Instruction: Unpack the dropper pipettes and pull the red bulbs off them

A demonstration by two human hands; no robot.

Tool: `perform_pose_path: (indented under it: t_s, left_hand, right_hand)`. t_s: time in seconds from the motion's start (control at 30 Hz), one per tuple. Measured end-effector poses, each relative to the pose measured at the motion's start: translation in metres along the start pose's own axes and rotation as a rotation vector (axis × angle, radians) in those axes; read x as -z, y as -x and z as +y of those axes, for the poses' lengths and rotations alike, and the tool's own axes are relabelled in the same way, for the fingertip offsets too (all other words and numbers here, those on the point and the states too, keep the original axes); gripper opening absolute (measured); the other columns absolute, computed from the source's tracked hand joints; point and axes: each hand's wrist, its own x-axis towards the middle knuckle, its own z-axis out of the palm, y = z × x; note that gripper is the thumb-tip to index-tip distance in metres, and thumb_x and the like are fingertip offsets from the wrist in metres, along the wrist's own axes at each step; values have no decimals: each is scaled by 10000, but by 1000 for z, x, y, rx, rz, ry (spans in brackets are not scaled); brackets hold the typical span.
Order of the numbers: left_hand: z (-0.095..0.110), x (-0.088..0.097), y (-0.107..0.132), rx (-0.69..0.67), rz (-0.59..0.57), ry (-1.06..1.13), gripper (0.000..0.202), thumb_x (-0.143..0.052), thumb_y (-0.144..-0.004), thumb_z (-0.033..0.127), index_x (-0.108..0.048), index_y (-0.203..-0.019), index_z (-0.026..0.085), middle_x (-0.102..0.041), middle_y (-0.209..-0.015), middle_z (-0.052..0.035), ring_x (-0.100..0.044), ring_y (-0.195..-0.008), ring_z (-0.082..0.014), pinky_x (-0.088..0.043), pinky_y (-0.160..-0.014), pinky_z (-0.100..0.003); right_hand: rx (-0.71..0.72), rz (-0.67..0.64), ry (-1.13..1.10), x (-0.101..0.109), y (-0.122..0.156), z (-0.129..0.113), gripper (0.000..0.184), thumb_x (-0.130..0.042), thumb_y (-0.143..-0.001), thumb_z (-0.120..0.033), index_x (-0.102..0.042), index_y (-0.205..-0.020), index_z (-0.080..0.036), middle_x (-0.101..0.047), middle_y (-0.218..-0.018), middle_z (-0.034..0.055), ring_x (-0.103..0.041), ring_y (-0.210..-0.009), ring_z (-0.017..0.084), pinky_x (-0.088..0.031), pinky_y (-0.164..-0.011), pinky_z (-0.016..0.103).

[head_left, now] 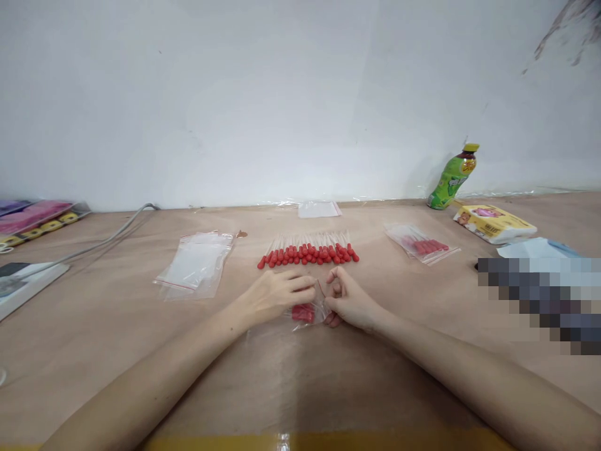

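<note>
Between my hands lies a small clear zip bag [321, 311] with red-headed sticks [303, 313] inside. My left hand [279, 294] reaches over the bag from the left, its fingers bent together on the plastic and partly hiding it. At the bag's right end my right hand [350, 302] has its fingers curled in, thumb and forefinger pinching the edge by the red seal line. Just beyond my hands, loose pale sticks with red heads [307, 254] lie side by side in a wide row, heads toward me.
Flat zip bags [195, 263] are stacked at left, another bag [320, 209] lies by the wall. A filled bag [422, 244] rests at right. Further right are a green bottle [451, 178] and a yellow tissue pack [495, 222]. A grey cable [113, 237] crosses the left side.
</note>
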Motion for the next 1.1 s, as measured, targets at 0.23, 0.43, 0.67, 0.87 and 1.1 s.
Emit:
perform_pose_path:
  t_s: [0.23, 0.43, 0.67, 0.87, 1.1]
  left_hand:
    - [2, 7, 4, 227, -116, 222, 232, -342, -904, 172, -501, -1067, 216, -550, -1136, -31, -557, -959, -152, -447, -735, -250]
    - [14, 14, 17, 354, -244, 614, 542, -504, -832, 382, -295, -1295, 195, -476, -1246, -96, -472, -1119, -201, -421, -905, -330]
    - [16, -7, 37, 442, -94, 684, 580, -543, -808, 370, -291, -1293, 176, -479, -1260, -124, -480, -1131, -215, -408, -929, -376]
    - [15, -13, 34, 417, -3, 715, 570, -571, -789, 374, -332, -1274, 195, -520, -1214, -118, -516, -1090, -216, -430, -901, -371]
    - [16, -10, 32, 393, 80, 708, 527, -594, -774, 363, -392, -1228, 190, -525, -1164, -116, -508, -1073, -217, -430, -902, -372]
  right_hand:
    - [82, -50, 187, 8, -5, 10, 245, -509, -643, -111, -574, -873, -165, -514, -521, -59, -492, -416, 69, -417, -374, 175]
    - [239, -141, 397, 15, -3, 5, 248, -545, -717, -235, -647, -929, -158, -458, -491, -62, -405, -425, 57, -319, -417, 181]
    - [201, -243, 395, 16, -4, -1, 385, -735, -547, -279, -633, -890, -138, -473, -560, -64, -376, -473, 49, -263, -419, 174]
    - [260, -229, 353, 12, 1, 0, 556, -764, -515, -257, -582, -1033, -174, -501, -632, -46, -434, -540, 75, -350, -476, 184]
    - [398, -165, 624, 13, 7, -7, 488, -774, -507, -335, -628, -951, -192, -456, -786, -2, -474, -637, 103, -404, -560, 221]
